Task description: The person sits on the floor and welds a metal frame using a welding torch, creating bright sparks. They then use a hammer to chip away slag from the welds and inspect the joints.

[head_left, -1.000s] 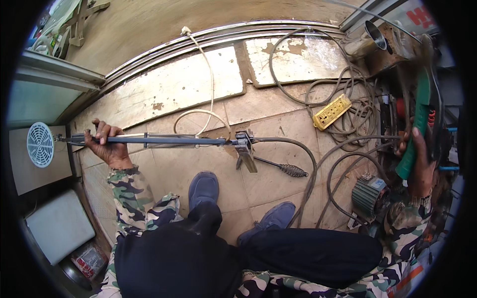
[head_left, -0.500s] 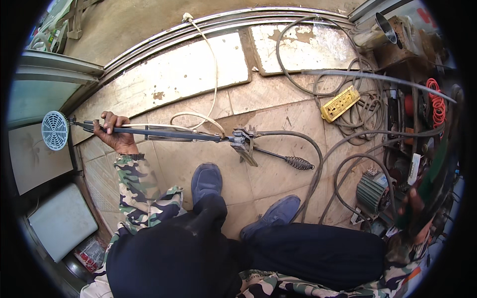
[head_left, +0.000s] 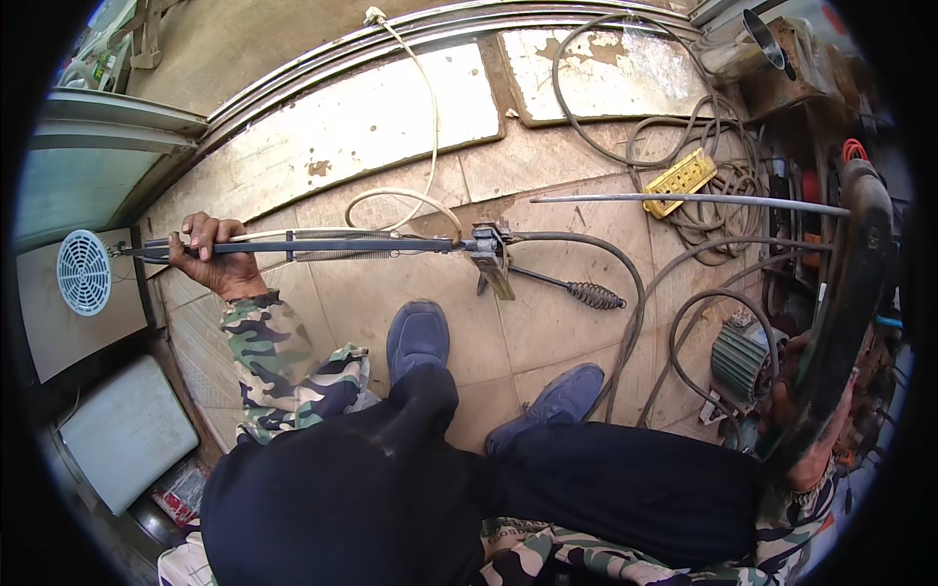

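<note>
My left hand [head_left: 223,256] is closed round the dark bars of a spring-balanced lamp arm [head_left: 357,245]. A white round slotted disc [head_left: 84,273] sits at the arm's left end. At its other end is a metal clamp [head_left: 487,249], and a spring-handled chipping hammer [head_left: 594,295] lies beside it over the floor tiles. Far right, my right hand [head_left: 789,391] grips a dark, lever-like electrode holder [head_left: 842,303] close to the camera, which hides part of the fingers. A thin grey welding rod [head_left: 694,201] sticks out leftward from the holder's top.
A yellow socket strip [head_left: 679,183] rests among coiled cables [head_left: 728,220]. Near my right hand stands a green finned motor [head_left: 740,361]. A white cable with a plug [head_left: 374,17] crosses the worn panels [head_left: 381,122]. My shoes [head_left: 418,337] are on the tiles.
The welding rod and holder have swung lower and nearer to me, and the rod is now almost level. In the picture, the disc has shifted slightly left and down, and the clamp slightly right.
</note>
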### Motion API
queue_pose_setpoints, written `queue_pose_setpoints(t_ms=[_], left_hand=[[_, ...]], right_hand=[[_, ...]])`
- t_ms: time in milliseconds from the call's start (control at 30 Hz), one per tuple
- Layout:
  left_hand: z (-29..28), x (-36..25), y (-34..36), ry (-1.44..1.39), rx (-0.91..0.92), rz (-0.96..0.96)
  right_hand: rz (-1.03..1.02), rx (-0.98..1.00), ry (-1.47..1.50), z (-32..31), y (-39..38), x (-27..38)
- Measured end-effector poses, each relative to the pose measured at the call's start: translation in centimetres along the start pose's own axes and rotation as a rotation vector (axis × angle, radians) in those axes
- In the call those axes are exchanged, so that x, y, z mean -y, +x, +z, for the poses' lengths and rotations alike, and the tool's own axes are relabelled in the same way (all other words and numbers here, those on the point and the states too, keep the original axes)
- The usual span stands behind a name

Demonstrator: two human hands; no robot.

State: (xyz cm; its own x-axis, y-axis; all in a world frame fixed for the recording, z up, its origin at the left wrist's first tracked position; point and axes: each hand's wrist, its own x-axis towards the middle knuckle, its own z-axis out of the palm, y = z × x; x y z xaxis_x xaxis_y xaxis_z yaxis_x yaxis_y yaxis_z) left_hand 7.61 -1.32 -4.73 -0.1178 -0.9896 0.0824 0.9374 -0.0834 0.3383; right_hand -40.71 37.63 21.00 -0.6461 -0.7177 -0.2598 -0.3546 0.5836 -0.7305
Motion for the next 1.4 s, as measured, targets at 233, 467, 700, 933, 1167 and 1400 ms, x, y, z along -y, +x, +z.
queue_pose_setpoints(t_ms=[233,467,700,933,1167,1400], left_hand=[[0.9,-0.3,-0.2,0.002,-0.008,0.020],[1.5,-0.5,-0.5,0.008,-0.002,0.014],[2.0,-0.2,-0.4,0.010,0.031,0.020],[2.3,-0.4,-0.4,0.023,0.052,0.016],[2.5,-0.3,-0.5,0.031,0.052,0.018],[2.4,-0.1,-0.4,0.021,0.054,0.008]], right_hand=[[0.250,0.129,0.003,-0.4,0.9,2.1],[-0.021,0.122,-0.121,0.6,1.0,0.3],[-0.132,0.241,-0.107,1.1,2.0,1.7],[-0.151,0.227,-0.117,2.0,2.4,2.0],[-0.040,0.281,-0.126,1.1,2.4,2.4],[-0.147,0.053,-0.053,2.4,2.6,1.8]])
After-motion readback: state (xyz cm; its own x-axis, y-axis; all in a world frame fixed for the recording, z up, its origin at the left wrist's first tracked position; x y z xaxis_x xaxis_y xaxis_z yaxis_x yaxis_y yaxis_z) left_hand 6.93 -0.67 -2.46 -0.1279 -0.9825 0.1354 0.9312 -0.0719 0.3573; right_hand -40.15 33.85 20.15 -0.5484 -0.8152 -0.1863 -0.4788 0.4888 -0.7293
